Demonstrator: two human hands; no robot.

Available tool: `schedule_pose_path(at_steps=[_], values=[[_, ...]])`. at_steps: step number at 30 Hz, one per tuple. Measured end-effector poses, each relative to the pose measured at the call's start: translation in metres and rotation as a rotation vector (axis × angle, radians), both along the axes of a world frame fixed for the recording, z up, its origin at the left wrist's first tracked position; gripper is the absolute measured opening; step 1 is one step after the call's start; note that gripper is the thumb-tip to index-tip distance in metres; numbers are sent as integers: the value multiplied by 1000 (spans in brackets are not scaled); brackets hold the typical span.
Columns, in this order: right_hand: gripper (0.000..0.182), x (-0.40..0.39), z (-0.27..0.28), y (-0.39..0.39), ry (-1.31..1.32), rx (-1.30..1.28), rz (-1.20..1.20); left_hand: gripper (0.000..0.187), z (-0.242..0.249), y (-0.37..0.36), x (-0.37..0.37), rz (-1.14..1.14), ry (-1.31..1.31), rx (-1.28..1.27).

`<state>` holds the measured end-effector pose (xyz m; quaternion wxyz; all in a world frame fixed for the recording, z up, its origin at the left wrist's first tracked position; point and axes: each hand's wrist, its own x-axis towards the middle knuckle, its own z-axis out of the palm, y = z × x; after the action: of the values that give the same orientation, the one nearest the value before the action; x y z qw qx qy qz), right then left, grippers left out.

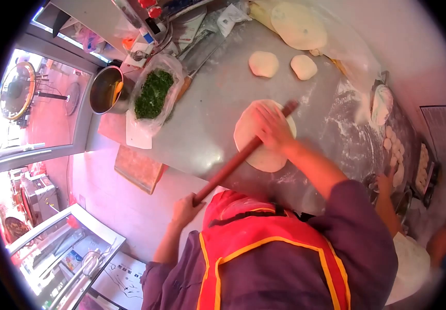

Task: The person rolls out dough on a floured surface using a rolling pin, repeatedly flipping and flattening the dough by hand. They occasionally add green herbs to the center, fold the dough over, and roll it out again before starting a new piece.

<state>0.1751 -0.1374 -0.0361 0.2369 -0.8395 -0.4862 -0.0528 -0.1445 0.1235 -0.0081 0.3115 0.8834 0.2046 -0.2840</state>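
Observation:
A dark red-brown rolling pin point(229, 168) lies slantwise across a flat round of dough point(248, 137) on the metal worktop. My left hand point(185, 209) is closed around its near end, just off the table's front edge. My right hand point(272, 126) is over the pin near its far end, fingers bent across it and resting above the dough. The part of the pin beneath this hand is hidden. Two smaller dough pieces, one on the left point(263, 64) and one on the right point(304, 67), sit beyond the round.
Chopped greens point(153, 94) fill a plastic-lined container at the left, beside a metal pot point(106, 92) and a long-handled tool point(185, 85). A large dough mass point(298, 26) lies at the back. Flour point(349, 111) dusts the right side. Another person's hand point(386, 182) is at right.

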Motion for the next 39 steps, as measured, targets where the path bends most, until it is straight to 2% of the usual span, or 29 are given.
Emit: schedule_pose_path(at_steps=[1, 2, 5, 6, 7, 8, 10, 14, 17, 20, 21, 24, 26, 27, 29, 30, 31, 33, 36, 38, 39], values=[[57, -22, 22, -28, 127, -138, -82, 40, -2, -13, -6, -8, 15, -48], [56, -36, 18, -59, 123, -55, -54, 39, 0, -23, -7, -8, 25, -61], [53, -50, 35, -69, 124, -100, -96, 38, 6, -38, -8, 15, 45, -92], [52, -36, 28, -54, 105, -171, -77, 38, 4, -35, -8, 37, 55, -108], [51, -21, 28, -31, 7, -70, -53, 38, 2, -35, -8, 62, 70, -126], [51, -17, 18, -12, 4, -95, -2, 39, 5, -37, -5, 73, 74, -140], [51, -15, 13, -11, 2, -106, 15, 40, 8, -47, -6, 67, 88, -84], [54, -53, 14, -78, 76, -110, -105, 46, -14, -89, -25, 10, 72, -30], [58, -90, 11, -148, 130, -111, -109, 44, -1, -120, -17, -13, 142, -58], [62, -106, 27, -188, 92, -97, -110, 43, -6, -120, -18, -91, 3, 120], [62, -106, 36, -186, 65, -104, -113, 42, -2, -119, -17, -100, -7, 87], [60, -97, 53, -152, -42, -71, -97, 38, 4, -97, -18, -90, 17, -38], [59, -72, 30, -107, 58, -51, 49, 36, -8, -80, -31, -15, 101, -160], [59, -59, 17, -82, 108, -41, 123, 36, -4, -74, -32, 121, 137, -249], [57, -44, 0, -24, 67, 62, 110, 36, 9, -60, -36, 395, 212, -424], [57, -31, 2, 10, -42, -22, 86, 38, 6, -50, -38, 436, 130, -449], [57, -23, 6, 42, -145, -110, 64, 37, 3, -39, -36, 440, 93, -380], [57, 1, 8, 100, -91, 15, 55, 37, -1, -16, -29, 441, 11, -235], [57, 19, 19, 141, -22, 303, 67, 33, 9, 0, -15, 404, -94, -3], [57, 20, 13, 109, 142, 486, -171, 28, 11, 6, -15, 368, -163, 124], [54, 17, 12, 80, 159, 441, -351, 28, 9, 9, -17, 356, -188, 147]])
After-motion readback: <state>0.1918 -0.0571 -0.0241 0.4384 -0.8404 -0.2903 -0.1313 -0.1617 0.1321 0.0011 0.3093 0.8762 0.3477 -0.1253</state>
